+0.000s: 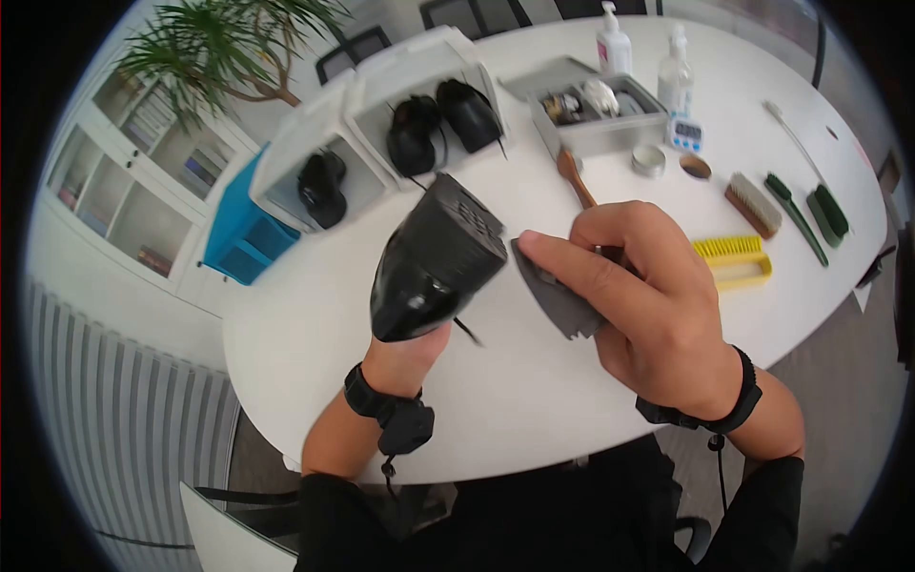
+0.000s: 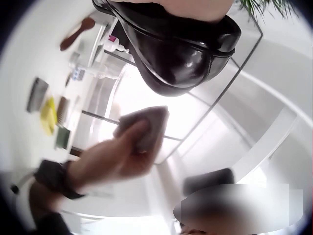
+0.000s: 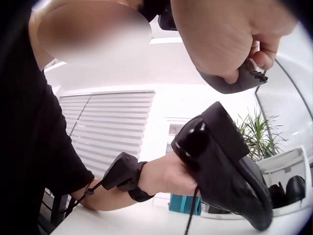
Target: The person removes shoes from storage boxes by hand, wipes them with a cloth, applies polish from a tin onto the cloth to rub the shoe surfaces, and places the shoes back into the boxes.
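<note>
A white cabinet (image 1: 143, 176) and a tall plant (image 1: 238, 81) stand beyond the far left edge of your white table (image 1: 315, 305). In the head view, you hold the black shoe (image 1: 434, 262) up in the air over the table's near left part, its sole side turned toward your right. Your left hand (image 1: 417, 353) grips it from below, most of the fingers hidden behind the shoe. Your right hand (image 1: 653, 300) pinches a flat grey tool (image 1: 567, 307) with a notched edge, close to the heel but apart from it. Along the right edge lie a yellow brush (image 1: 732, 261), a wooden brush (image 1: 753, 205) and two green brushes (image 1: 797, 219); a grey tray (image 1: 600, 138) sits toward the far edge. Toward the far left edge, white bins (image 1: 357, 124) hold other shoes (image 1: 414, 133).

In the left wrist view, the same shoe hangs at the top, and your right hand is blurred, with clear space between tool and leather.

In the right wrist view, the heel block points up, the toe points down, and a lace (image 3: 193, 213) dangles below your left hand. The tool is above the heel, not touching it.

You seem to be at the step of treating the sole or heel with that tool. The next move probably calls for a steady left grip, the heel angled toward you, and the tool's edge laid lightly on it.
</note>
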### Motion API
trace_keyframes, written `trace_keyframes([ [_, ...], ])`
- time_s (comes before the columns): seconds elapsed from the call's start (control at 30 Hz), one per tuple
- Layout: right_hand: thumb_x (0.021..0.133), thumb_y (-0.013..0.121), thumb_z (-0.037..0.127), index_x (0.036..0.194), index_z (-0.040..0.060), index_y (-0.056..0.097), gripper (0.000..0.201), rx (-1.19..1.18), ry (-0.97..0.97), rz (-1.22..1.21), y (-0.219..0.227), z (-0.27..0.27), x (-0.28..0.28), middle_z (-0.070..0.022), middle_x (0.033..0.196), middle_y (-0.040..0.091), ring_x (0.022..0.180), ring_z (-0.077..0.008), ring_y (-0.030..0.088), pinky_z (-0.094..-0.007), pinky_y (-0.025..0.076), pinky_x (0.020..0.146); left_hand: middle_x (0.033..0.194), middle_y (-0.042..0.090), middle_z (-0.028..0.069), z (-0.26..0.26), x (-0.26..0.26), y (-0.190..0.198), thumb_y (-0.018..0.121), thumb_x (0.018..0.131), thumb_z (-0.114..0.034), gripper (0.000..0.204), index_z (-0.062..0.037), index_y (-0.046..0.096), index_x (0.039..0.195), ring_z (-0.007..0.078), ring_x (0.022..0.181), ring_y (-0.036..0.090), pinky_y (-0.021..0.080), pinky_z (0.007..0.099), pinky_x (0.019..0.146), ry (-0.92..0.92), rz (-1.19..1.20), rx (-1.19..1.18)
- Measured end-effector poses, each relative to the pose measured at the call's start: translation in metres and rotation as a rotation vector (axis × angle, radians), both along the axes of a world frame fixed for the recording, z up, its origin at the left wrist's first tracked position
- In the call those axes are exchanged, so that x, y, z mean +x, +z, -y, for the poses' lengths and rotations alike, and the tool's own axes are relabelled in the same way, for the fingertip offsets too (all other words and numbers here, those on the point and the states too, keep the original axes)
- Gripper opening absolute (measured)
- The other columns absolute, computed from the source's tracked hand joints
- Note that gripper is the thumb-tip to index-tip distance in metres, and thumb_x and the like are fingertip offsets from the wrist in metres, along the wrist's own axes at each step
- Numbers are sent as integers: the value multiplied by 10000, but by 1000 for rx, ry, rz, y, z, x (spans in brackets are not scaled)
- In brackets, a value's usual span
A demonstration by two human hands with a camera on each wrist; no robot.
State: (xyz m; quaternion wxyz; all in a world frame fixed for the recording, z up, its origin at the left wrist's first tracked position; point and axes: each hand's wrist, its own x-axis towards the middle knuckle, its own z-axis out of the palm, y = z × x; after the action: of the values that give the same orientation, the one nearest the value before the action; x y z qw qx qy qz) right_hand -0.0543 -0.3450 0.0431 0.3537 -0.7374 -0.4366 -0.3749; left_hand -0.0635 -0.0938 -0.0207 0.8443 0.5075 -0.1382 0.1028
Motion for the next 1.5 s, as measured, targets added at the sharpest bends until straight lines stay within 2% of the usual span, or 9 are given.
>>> trace_keyframes([
  [0.03,582,602,-170,1142,24,753,612,52,58,14,10,-8,5,-91,945,581,774,-225,574,-310,464,622,1407,580,79,4,5,17,565,1041,-304,466,-66,501,1436,239,1299,558,427,433,1139,11,36,16],
  [0.1,579,577,-185,1153,25,748,635,87,106,79,29,-25,18,-96,951,580,769,-222,571,-298,462,626,1334,622,108,9,14,50,545,1026,-395,475,-61,551,1363,268,1247,598,470,443,1101,34,-196,-366],
  [0.13,584,573,-187,1159,26,745,636,140,128,100,41,-36,24,-103,953,580,768,-225,576,-295,464,629,1296,637,98,17,16,72,535,1020,-438,464,-80,573,1312,278,1202,622,489,442,1077,9,-243,-402],
  [0.3,618,575,-184,1170,29,742,615,330,197,212,70,-73,49,-118,955,582,780,-246,591,-290,470,641,1290,641,97,27,25,118,523,1015,-483,487,-95,578,1304,278,1205,619,502,454,1060,-161,32,-420],
  [0.4,638,621,-141,1154,29,753,559,308,211,226,77,-79,45,-109,938,580,781,-254,582,-312,467,629,1291,634,100,22,36,120,567,1018,-413,445,-76,556,1309,258,1188,627,522,446,1023,-317,93,-524],
  [0.67,644,590,-158,1132,33,744,547,343,113,158,72,-65,86,-110,962,577,811,-265,593,-328,493,680,1510,503,159,22,72,123,510,999,-535,678,-61,471,1481,366,1399,462,316,563,1202,-626,250,-828],
  [0.83,626,552,-190,1135,3,726,571,390,48,100,73,-51,109,-126,971,580,804,-275,593,-341,493,695,1566,420,179,22,79,123,512,995,-550,702,-56,456,1491,381,1456,386,274,571,1223,-556,173,-919],
  [1.23,604,553,-219,1163,10,738,631,519,-67,257,71,-52,121,-118,962,569,813,-226,588,-278,497,678,1502,520,148,-3,87,110,602,962,-534,670,-56,539,1427,372,1408,454,297,569,1213,-499,258,-922],
  [1.5,614,566,-207,1170,7,736,620,536,-98,277,71,-55,127,-114,957,572,811,-228,588,-284,496,677,1558,446,168,-1,96,100,576,970,-551,708,-49,495,1464,377,1445,405,278,581,1219,-644,332,-833],
])
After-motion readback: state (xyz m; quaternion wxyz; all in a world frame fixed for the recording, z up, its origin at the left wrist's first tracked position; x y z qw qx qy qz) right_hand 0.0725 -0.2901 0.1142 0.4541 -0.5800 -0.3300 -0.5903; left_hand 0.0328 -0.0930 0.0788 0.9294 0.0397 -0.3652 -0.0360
